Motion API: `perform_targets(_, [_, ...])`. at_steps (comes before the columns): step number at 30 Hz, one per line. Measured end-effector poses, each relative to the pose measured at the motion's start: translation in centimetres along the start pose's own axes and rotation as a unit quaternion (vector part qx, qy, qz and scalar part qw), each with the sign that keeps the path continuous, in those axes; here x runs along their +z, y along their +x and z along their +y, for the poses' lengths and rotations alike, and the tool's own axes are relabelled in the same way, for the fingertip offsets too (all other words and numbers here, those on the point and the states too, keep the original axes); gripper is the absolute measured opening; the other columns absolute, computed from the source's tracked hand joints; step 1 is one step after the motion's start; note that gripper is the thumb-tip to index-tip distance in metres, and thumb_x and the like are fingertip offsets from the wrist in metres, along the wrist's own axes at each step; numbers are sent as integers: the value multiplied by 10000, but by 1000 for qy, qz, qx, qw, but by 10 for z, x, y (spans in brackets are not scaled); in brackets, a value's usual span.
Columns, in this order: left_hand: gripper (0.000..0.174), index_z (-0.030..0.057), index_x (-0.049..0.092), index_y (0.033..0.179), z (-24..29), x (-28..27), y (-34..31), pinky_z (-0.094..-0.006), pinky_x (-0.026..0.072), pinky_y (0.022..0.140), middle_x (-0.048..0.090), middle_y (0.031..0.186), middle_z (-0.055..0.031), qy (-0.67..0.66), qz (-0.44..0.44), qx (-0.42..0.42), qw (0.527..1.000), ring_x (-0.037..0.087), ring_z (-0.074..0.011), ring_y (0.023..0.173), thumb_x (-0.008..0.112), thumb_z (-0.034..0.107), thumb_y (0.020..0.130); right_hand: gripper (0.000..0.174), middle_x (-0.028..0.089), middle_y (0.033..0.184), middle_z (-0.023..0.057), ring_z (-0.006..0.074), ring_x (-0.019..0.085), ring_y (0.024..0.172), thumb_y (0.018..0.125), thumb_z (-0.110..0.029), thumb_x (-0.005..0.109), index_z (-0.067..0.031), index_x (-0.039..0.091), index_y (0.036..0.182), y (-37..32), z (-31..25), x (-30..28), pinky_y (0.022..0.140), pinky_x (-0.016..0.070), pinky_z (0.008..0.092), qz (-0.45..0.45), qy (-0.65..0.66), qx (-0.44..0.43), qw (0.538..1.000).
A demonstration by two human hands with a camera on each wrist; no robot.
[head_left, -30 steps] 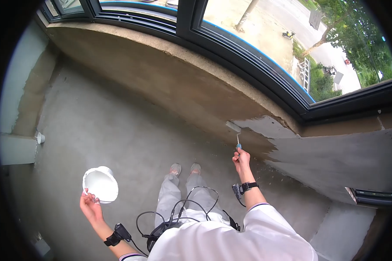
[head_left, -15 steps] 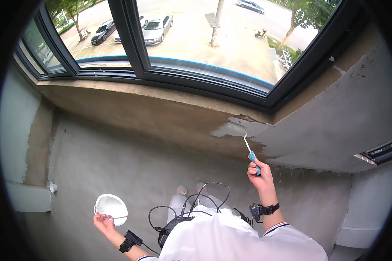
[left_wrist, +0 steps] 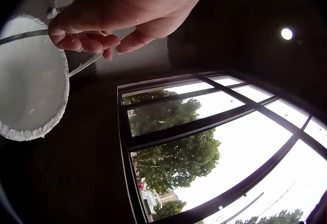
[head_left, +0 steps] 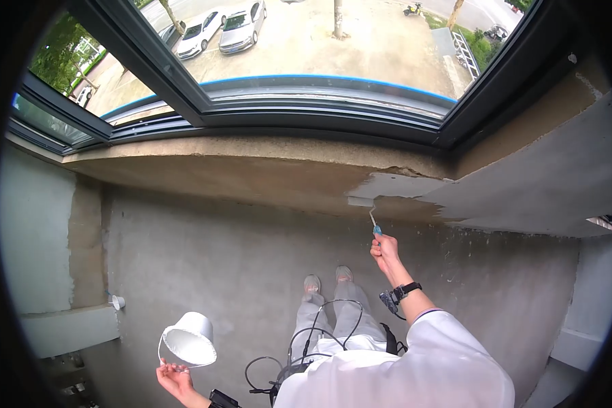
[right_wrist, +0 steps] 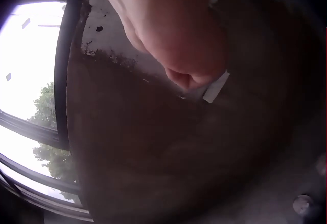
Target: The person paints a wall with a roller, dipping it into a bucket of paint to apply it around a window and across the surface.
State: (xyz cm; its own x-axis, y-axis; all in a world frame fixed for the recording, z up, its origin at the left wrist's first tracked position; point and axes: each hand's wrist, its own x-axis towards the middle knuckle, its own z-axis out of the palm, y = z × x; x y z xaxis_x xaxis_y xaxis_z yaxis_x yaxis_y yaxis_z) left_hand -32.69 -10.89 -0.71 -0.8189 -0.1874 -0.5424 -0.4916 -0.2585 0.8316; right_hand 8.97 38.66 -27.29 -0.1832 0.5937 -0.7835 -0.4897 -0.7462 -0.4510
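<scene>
My right hand (head_left: 386,251) grips the blue handle (head_left: 377,231) of a small paint roller. Its white roller head (head_left: 360,201) lies against the brown wall below the window, at the lower left edge of a wet grey-white patch (head_left: 394,185). In the right wrist view, curled fingers hide the handle, and the roller head (right_wrist: 216,87) shows past them. My left hand (head_left: 175,382) holds a white bucket (head_left: 198,323) by its thin handle, well left of my legs. The bucket hangs tilted, its mouth towards me. White paint crusts its rim (left_wrist: 59,116) in the left wrist view.
A dark-framed window (head_left: 319,129) with a rough sill (head_left: 251,146) runs above the wall. Grey coating covers the wall (head_left: 523,183) at right. A small white cup (head_left: 117,302) sits by the left ledge (head_left: 68,330). Black cables (head_left: 299,340) loop over my lap.
The roller went up over the grey-white patch, then back down to its lower left edge. The bucket has tipped to show more of its outer side. The head view has turned.
</scene>
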Motion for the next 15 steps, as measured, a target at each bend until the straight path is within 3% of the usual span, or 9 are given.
perform_targets(6, [313,145,594,1062,16,4,-2,-259,318,573,436,637,54,17,-17,36,999,430,-79,577,569,165,751,129,477,667,-1,38,354,453,981,-109,547,-77,495,868,-1,10,-10,378,282,206,4,-27,-25,999])
perform_targets(15, [255,194,570,948,2,15,49,-281,345,589,451,627,66,22,-33,23,999,439,-77,572,555,179,694,30,504,750,5,30,404,518,989,-106,538,-85,528,969,-164,-69,-1,405,312,176,-95,66,-59,992])
